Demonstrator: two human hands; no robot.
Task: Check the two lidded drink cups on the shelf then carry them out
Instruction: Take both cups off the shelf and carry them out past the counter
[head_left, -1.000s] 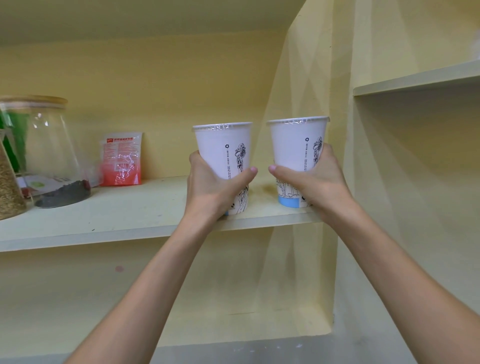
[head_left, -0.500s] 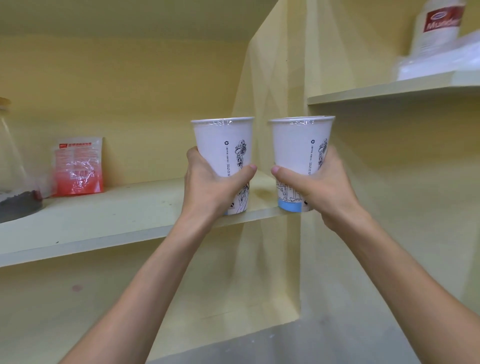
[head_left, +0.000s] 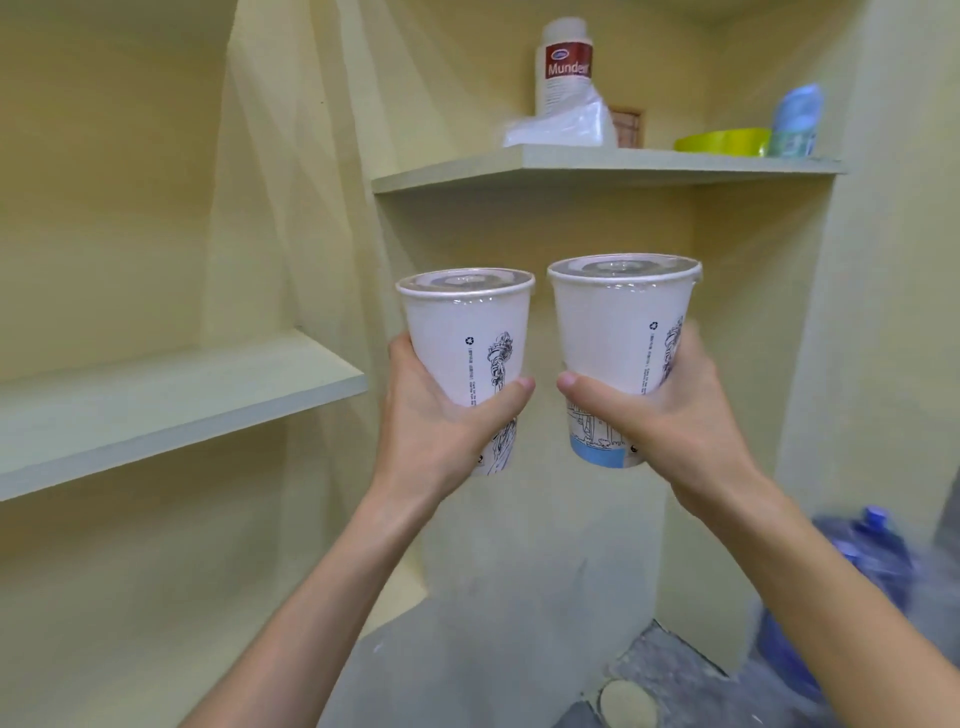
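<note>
Two white paper drink cups with clear sealed lids and black line drawings are held upright in the air, side by side. My left hand (head_left: 441, 421) grips the left cup (head_left: 462, 338) around its lower half. My right hand (head_left: 670, 421) grips the right cup (head_left: 613, 332), which has a blue band at its base. Both cups are off the pale yellow shelf (head_left: 171, 395), which lies to the left of them. The cups stand a small gap apart and do not touch.
A higher corner shelf (head_left: 597, 166) carries a white bottle with a red label (head_left: 566, 62), a clear plastic bag, a green bowl (head_left: 722, 141) and a pale blue bottle. Blue water jugs (head_left: 862, 561) stand on the grey floor at lower right. Yellow walls close in.
The view has swung right: the jar and red packet on the shelf have left the frame and the corner shelf has come in. Both cups have come away from the shelf, still held.
</note>
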